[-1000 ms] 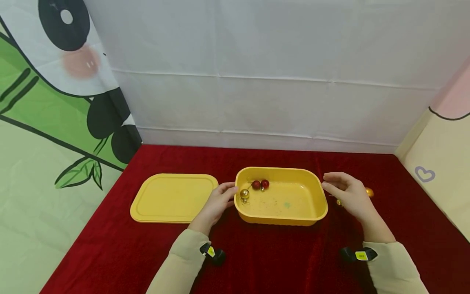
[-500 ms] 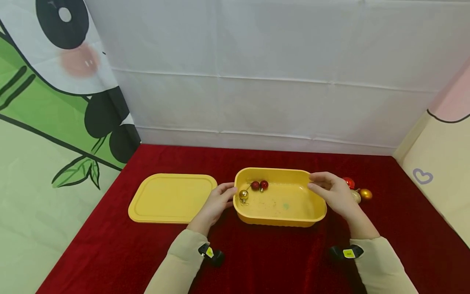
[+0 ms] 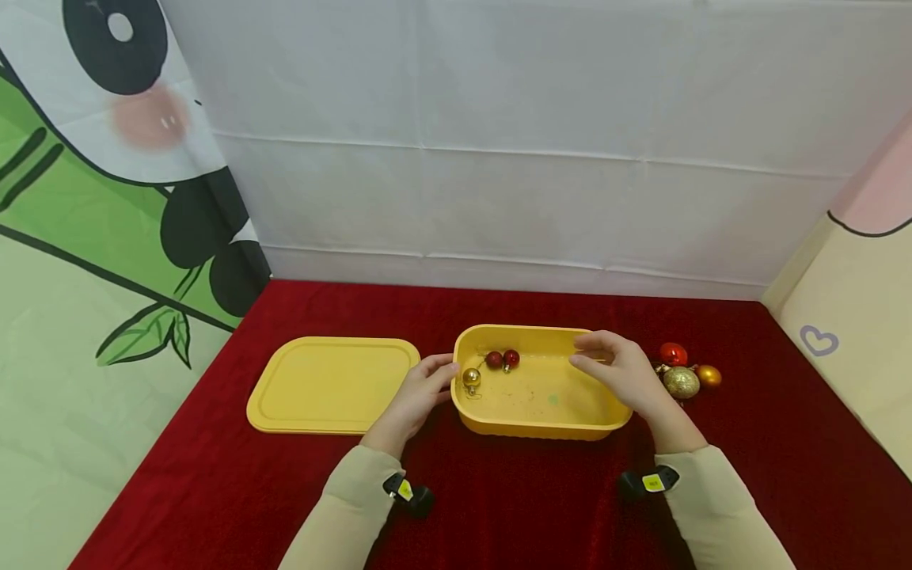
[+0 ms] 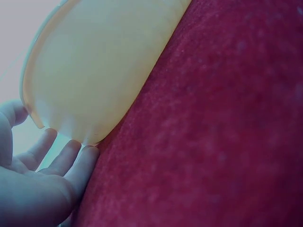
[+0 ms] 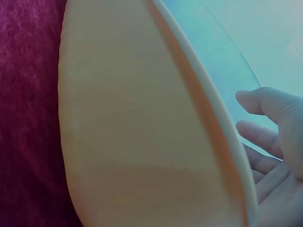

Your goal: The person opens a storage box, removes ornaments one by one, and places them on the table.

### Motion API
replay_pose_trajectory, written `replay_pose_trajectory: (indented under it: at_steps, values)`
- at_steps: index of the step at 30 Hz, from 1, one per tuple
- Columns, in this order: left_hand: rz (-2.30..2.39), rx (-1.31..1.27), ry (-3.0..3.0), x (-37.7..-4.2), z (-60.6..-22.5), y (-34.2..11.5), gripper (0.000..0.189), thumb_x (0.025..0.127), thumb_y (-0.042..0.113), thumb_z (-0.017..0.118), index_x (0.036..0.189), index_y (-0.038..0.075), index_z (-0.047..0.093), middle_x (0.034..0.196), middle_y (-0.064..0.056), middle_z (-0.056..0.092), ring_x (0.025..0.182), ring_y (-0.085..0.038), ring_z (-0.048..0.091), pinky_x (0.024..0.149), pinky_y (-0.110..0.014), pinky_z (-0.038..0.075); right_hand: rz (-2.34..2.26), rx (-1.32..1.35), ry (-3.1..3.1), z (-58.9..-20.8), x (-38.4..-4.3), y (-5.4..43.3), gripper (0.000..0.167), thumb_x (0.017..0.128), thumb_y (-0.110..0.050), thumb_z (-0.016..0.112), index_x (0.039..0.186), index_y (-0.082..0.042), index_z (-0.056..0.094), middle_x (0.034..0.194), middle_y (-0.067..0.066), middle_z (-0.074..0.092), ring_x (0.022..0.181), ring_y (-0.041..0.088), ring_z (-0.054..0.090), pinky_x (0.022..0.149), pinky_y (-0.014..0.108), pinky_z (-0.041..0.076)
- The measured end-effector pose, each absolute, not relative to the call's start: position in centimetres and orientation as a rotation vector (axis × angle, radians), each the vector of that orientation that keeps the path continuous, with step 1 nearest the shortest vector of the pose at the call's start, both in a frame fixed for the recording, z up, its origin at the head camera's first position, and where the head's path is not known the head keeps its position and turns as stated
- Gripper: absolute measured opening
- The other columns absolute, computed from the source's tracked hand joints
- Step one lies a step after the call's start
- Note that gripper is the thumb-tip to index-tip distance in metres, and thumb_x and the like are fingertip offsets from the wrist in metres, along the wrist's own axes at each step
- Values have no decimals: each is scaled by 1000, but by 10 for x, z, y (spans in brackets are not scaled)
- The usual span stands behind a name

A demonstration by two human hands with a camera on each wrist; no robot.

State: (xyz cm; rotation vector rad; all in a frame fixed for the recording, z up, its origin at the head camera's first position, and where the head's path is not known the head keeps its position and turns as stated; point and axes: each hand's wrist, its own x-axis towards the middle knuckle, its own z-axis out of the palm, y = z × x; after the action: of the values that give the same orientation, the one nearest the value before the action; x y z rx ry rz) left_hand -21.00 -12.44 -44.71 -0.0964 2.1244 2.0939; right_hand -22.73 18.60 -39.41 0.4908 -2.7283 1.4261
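Note:
In the head view, my left hand (image 3: 416, 396) holds the left end of a yellow plastic box (image 3: 541, 430). The left wrist view shows its thumb at the rim and its fingertips against the outer wall (image 4: 94, 71). Inside the box, toward the left, lie two dark red Christmas baubles (image 3: 495, 360) and one gold bauble (image 3: 472, 378). Over the box's right part hovers my right hand (image 3: 627, 376), thumb and fingers apart. Nothing shows between them in the right wrist view, where the hand (image 5: 274, 146) is beyond the rim; its far side is hidden.
A yellow lid (image 3: 333, 385) lies flat left of the box. To the right sits a cluster of baubles: one red (image 3: 673, 354), one glittery gold (image 3: 681, 382) and one orange-gold (image 3: 708, 376). Red cloth (image 3: 527, 499) covers the table; a white sheet (image 3: 527, 198) hangs behind.
My right hand has moved left, from beside the box to over its right part, uncovering the baubles on the right. My left hand and the box have stayed nearly in place.

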Motion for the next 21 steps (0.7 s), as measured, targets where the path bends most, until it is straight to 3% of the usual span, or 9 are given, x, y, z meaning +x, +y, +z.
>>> replay_pose_trajectory:
  at_steps: [7, 21]
  values:
    - [2104, -105, 2133, -209, -446, -123, 41, 96, 24, 54, 130, 2, 51, 128, -18, 54, 109, -24, 58, 91, -38, 51, 1436, 544, -2738, -394, -231, 171, 40, 88, -27, 67, 117, 0, 61, 116, 20, 64, 104, 31, 63, 88, 44, 52]
    - [2111, -101, 2116, -208, -444, -120, 42, 97, 26, 53, 132, 2, 49, 130, -18, 53, 111, -24, 57, 93, -38, 50, 1452, 663, -2728, -392, -237, 147, 38, 87, -20, 68, 116, 4, 61, 113, 22, 65, 101, 31, 64, 84, 40, 54]
